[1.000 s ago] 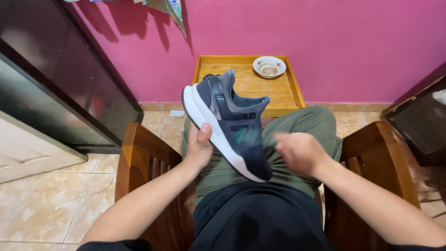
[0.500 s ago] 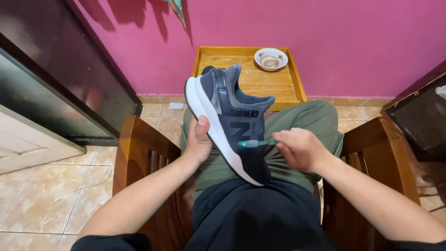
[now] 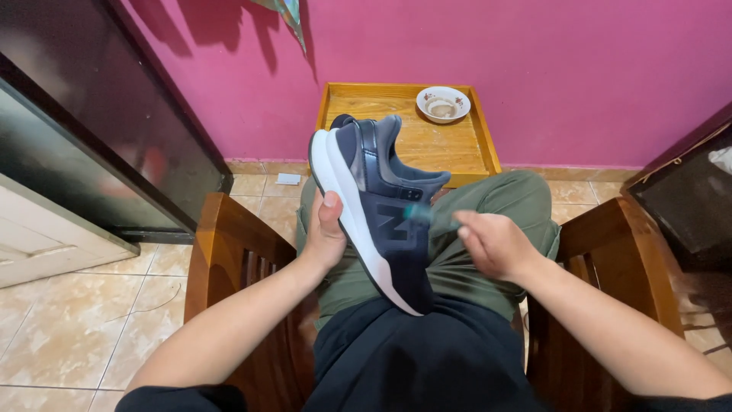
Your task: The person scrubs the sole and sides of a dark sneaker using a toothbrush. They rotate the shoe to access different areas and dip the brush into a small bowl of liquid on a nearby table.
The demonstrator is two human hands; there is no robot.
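Observation:
A navy blue sneaker point(image 3: 381, 206) with a white sole lies tilted over my lap, toe toward me. My left hand point(image 3: 326, 236) grips it by the sole, thumb up along the white edge. My right hand point(image 3: 494, 244) holds a small brush with a teal handle point(image 3: 428, 215), blurred, its head against the side of the shoe. My legs in green trousers are under the shoe.
I sit in a wooden chair with armrests at left point(image 3: 229, 244) and right point(image 3: 610, 252). A wooden tray table point(image 3: 450, 145) ahead carries a small white bowl point(image 3: 443, 103). Pink wall behind, dark cabinet point(image 3: 84, 114) at left, tiled floor below.
My right hand has brought the brush from beside the shoe onto its side panel. The shoe has shifted slightly upward in my left hand.

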